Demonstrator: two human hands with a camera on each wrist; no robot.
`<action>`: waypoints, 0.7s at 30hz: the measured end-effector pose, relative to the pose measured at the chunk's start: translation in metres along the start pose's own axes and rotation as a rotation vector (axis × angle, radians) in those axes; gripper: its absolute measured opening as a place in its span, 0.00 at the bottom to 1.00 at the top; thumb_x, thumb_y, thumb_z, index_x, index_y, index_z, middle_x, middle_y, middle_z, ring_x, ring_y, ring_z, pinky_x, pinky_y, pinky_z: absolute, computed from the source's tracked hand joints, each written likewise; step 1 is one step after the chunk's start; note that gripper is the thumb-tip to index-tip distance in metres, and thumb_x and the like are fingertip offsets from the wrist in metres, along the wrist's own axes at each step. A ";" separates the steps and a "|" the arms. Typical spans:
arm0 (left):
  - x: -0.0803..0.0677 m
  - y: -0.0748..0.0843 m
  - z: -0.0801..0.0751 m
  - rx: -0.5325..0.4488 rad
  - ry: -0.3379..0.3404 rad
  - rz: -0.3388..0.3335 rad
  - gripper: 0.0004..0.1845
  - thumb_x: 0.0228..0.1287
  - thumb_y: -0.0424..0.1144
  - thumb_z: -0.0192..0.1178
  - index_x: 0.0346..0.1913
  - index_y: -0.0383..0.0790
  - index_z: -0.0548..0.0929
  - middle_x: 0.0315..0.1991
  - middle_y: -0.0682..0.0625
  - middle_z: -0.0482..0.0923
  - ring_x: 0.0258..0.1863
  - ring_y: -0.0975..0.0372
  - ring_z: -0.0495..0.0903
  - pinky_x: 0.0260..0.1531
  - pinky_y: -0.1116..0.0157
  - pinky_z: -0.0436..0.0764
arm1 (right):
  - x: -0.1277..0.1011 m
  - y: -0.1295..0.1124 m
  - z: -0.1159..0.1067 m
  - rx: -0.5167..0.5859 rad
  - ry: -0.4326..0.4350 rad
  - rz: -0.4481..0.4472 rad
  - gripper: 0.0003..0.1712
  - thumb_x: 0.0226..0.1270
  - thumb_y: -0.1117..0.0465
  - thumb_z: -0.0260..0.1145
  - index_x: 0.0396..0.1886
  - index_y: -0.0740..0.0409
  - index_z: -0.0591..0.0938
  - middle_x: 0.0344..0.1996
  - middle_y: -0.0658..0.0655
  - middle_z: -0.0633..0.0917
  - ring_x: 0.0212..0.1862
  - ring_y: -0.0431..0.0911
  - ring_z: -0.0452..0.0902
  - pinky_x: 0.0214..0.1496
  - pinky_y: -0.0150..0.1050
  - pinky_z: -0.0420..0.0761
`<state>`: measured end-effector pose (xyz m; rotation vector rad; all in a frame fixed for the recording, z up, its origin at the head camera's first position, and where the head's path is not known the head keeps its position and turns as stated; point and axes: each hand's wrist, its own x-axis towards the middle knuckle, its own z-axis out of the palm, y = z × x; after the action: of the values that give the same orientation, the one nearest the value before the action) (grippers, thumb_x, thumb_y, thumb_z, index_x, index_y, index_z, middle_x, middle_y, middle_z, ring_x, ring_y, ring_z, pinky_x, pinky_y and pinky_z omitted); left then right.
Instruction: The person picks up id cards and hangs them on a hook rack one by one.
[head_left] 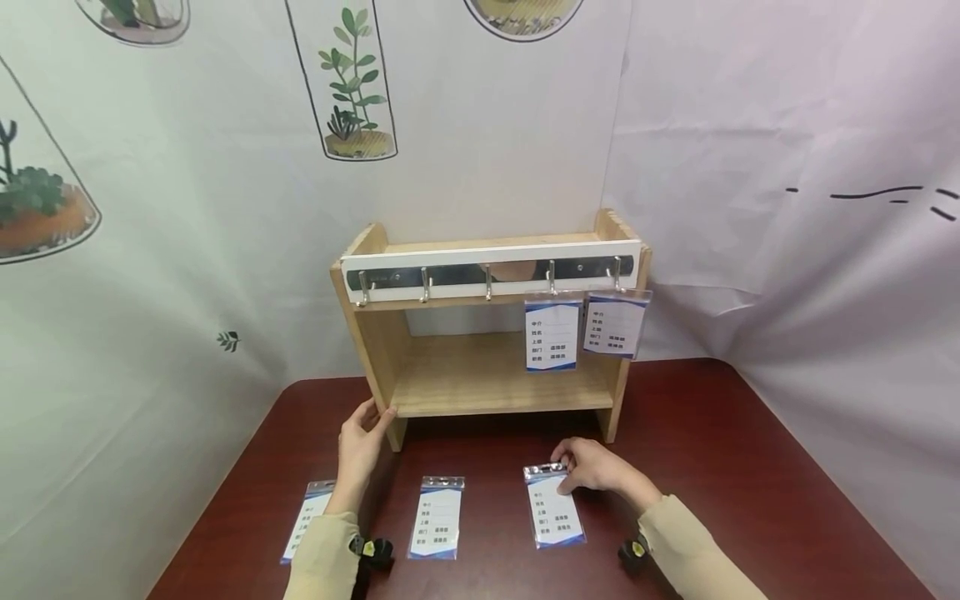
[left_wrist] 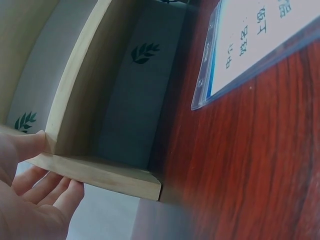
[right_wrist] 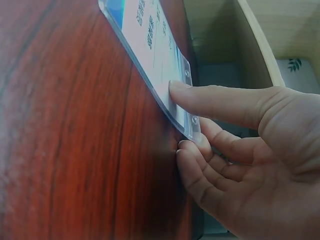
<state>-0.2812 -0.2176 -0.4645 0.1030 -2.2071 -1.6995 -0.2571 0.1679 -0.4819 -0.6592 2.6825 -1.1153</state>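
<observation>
My right hand (head_left: 592,465) pinches the top edge of a clear-sleeved badge (head_left: 555,507), thumb on its face and fingers beneath. In the right wrist view that badge (right_wrist: 155,55) has its gripped end bent slightly up from the tabletop. My left hand (head_left: 359,446) grips the lower left side of a small wooden shelf (head_left: 502,400); in the left wrist view the thumb is on one face of the board (left_wrist: 100,175) and the fingers on the other. Two more badges lie flat: one in the middle (head_left: 437,518) and one at left (head_left: 307,517), partly behind the left forearm.
A white rail with several metal hooks (head_left: 488,282) runs across the shelf's front. Two badges hang at its right end, one (head_left: 552,333) beside the other (head_left: 615,325). The dark red table (head_left: 697,467) meets a white printed cloth (head_left: 697,167) behind and at the sides.
</observation>
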 end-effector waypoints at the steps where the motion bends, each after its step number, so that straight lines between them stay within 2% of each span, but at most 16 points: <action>1: 0.000 0.000 0.000 -0.001 0.001 0.001 0.28 0.69 0.41 0.66 0.66 0.28 0.75 0.61 0.31 0.77 0.61 0.46 0.77 0.60 0.53 0.77 | 0.000 0.000 0.000 -0.001 0.002 0.003 0.22 0.40 0.73 0.80 0.39 0.66 0.82 0.26 0.51 0.76 0.32 0.42 0.70 0.34 0.31 0.72; 7: 0.000 0.000 0.001 -0.011 0.000 0.005 0.28 0.70 0.42 0.66 0.66 0.29 0.75 0.61 0.31 0.76 0.61 0.46 0.77 0.60 0.53 0.77 | -0.003 -0.004 -0.004 0.015 0.019 -0.005 0.21 0.42 0.73 0.80 0.38 0.65 0.81 0.26 0.51 0.77 0.33 0.42 0.71 0.34 0.32 0.73; 15: 0.001 -0.001 0.001 -0.005 0.005 -0.002 0.28 0.70 0.42 0.66 0.66 0.29 0.75 0.62 0.31 0.76 0.62 0.46 0.77 0.61 0.52 0.77 | -0.008 -0.010 -0.012 0.043 0.072 -0.129 0.20 0.45 0.72 0.77 0.38 0.62 0.80 0.29 0.49 0.79 0.34 0.41 0.73 0.35 0.33 0.77; 21: 0.000 -0.002 0.001 -0.006 0.007 -0.003 0.28 0.69 0.41 0.66 0.66 0.28 0.75 0.61 0.31 0.77 0.61 0.46 0.77 0.60 0.54 0.77 | -0.011 -0.020 -0.013 0.064 0.069 -0.100 0.22 0.47 0.73 0.77 0.41 0.60 0.78 0.33 0.51 0.80 0.38 0.45 0.76 0.39 0.34 0.79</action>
<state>-0.2820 -0.2176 -0.4666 0.1109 -2.1978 -1.7048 -0.2446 0.1692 -0.4590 -0.7652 2.6840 -1.2654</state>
